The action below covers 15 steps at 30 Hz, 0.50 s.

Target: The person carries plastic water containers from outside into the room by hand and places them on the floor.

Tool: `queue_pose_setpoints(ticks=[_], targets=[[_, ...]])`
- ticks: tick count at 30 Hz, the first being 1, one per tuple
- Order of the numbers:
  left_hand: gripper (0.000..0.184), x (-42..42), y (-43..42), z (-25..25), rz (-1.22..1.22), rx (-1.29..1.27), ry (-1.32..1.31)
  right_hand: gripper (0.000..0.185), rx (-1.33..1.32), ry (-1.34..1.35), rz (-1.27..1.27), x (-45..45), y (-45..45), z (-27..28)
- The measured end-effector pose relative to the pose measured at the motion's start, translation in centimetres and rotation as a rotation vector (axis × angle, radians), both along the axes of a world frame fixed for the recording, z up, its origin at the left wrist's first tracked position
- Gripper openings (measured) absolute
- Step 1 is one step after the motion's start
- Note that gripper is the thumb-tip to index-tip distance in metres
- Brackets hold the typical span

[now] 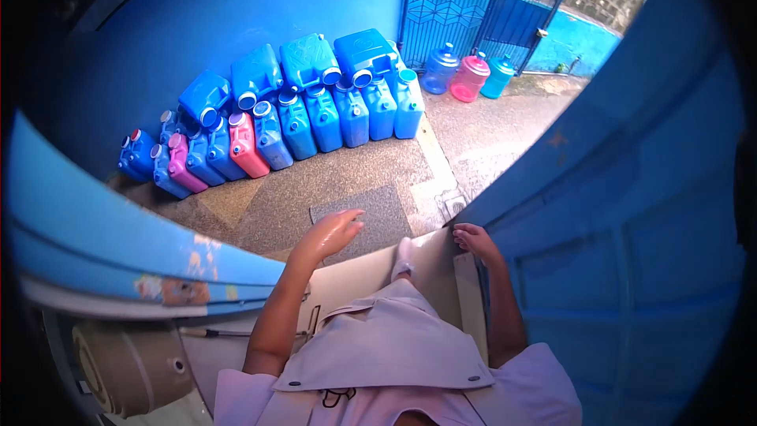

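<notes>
My left hand [337, 232] hangs in the air in front of me, over a grey mat [371, 217] on the floor. Its fingers are apart, and nothing is in it. My right hand [476, 242] is beside the edge of the blue door [583, 268], its fingers loosely bent and apart; whether they touch the edge I cannot tell. One foot [404, 256] shows on the pale doorway step [355, 274] between my arms.
Blue, red and pink water jugs [323, 118] stand along the blue wall [236, 8], with several lying on top. Round water bottles [471, 77] stand by the metal gate [485, 12]. A brown cylindrical container [134, 367] is at lower left, near a blue panel [142, 244].
</notes>
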<state>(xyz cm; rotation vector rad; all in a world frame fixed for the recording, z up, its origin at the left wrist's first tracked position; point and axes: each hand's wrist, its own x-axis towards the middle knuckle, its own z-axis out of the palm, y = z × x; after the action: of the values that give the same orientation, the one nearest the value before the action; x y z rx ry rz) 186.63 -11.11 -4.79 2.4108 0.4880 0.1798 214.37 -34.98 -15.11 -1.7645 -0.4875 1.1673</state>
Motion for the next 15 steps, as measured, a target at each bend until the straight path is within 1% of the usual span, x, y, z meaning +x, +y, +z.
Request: queue_pose_setpoints(ticks=[1, 2, 3, 4, 5, 6, 8, 9, 11, 12, 14, 15], targets=[[0.035, 1.3, 1.6, 0.1, 0.082, -0.099, 0.018, 0.031, 0.068, 0.055, 0.003, 3.3, 1.9, -1.3], [0.035, 2.8, 3.7, 0.3, 0.166, -0.191, 0.023, 0.031, 0.068, 0.043, 0.027, 6.9, 4.1, -2.2], [0.035, 3.6, 6.0, -1.6, 0.228, -0.200, 0.014, 0.030, -0.001, -0.085, 0.018, 9.3, 6.6, -2.5], [0.035, 4.3, 7.8, -2.5, 0.238, -0.200, 0.017, 0.030, -0.071, -0.211, 0.005, 11.4, 9.1, -2.9], [0.035, 5.0, 9.4, -3.1, 0.348, -0.229, 0.070, 0.030, -0.010, -0.241, 0.017, 13.8, 11.9, -3.8], [0.034, 5.5, 11.1, -3.6, 0.456, -0.260, 0.126, 0.033, -0.113, -0.273, 0.123, 15.9, 15.2, -3.1], [0.034, 6.0, 13.6, -4.9, 0.522, -0.300, 0.130, 0.035, -0.026, -0.512, 0.288, 19.1, 21.3, -3.3], [0.033, 6.3, 15.1, -5.2, 0.579, -0.320, 0.124, 0.035, -0.027, -0.511, 0.304, 20.2, 24.6, -2.7], [0.033, 6.8, 17.8, -6.4, 0.631, -0.358, 0.107, 0.037, -0.008, -0.601, 0.479, 21.6, 30.6, -1.6], [0.033, 7.0, 19.1, -7.1, 0.667, -0.389, 0.088, 0.037, -0.008, -0.599, 0.495, 22.4, 33.4, -2.0], [0.031, 7.4, 22.3, -9.4, 0.714, -0.361, 0.120, 0.038, 0.030, -0.551, 0.591, 23.5, 38.5, -3.8], [0.031, 7.7, 24.1, -10.5, 0.732, -0.359, 0.145, 0.041, 0.020, -0.575, 0.656, 23.9, 40.6, -3.9]])
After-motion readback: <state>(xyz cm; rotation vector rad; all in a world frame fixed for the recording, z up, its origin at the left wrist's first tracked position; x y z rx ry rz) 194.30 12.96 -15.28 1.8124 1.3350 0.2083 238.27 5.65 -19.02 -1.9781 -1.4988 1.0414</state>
